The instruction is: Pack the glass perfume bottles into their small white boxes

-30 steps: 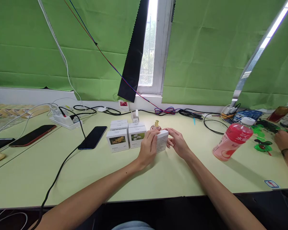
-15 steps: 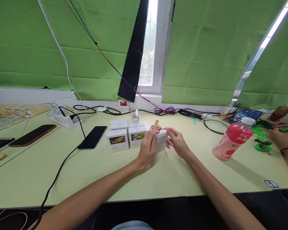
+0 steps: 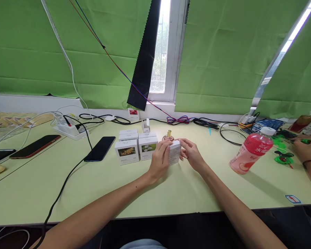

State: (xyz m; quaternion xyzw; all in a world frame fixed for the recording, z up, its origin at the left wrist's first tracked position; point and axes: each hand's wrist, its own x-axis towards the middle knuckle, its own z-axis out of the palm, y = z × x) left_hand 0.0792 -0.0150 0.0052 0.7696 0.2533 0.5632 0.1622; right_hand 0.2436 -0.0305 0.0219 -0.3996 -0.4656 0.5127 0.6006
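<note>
Between both hands a small white carton [image 3: 174, 154] with fine print on its side stands on or just over the table. My left hand [image 3: 160, 157] grips its left side, and my right hand [image 3: 191, 154] pinches near its upper right corner. Right behind the carton is a pink glass bottle with a gold top [image 3: 169, 134], partly hidden by my fingers. To the left, several white boxes are grouped, among them one with a yellow flower picture [image 3: 126, 152] and one with a white flower picture [image 3: 148, 148]. Behind them stands a small white box with a raised flap [image 3: 145, 126].
A black phone [image 3: 100, 148] lies left of the boxes, with a black cable crossing it. A power strip [image 3: 71, 129] sits farther left. On the right stands a pink drink bottle [image 3: 251, 150]; beyond it, another person's hand [image 3: 305, 151] is near green parts [image 3: 283, 158].
My hands and the carton stay almost in place. At the far right, the other person's hands have shifted slightly.
</note>
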